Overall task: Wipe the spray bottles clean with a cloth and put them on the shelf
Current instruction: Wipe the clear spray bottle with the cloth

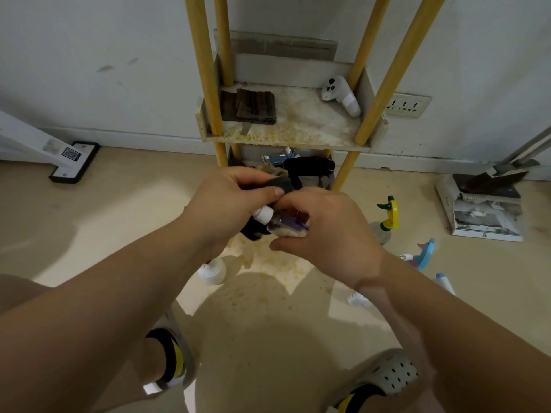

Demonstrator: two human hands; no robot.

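Right now your left hand pinches a dark cloth between thumb and fingers, pressing it against the top of a small clear bottle, while your right hand is curled round the bottle's body, holding it in front of the lower part of the shelf. The white cap pokes out just below your left thumb. To wipe well, keep the right grip firm but low on the body so the cloth can reach the neck and shoulder; then turn the bottle a little at a time rather than dragging the cloth around it. Much of the bottle is hidden under your fingers, so I would shift the grip once to wipe what they cover. Other bottles wait on the floor: a yellow-green sprayer and a blue one to your right, a white one below your left wrist. The shelf tier above already holds a folded rag and a white sprayer, with bare space between them for this bottle.
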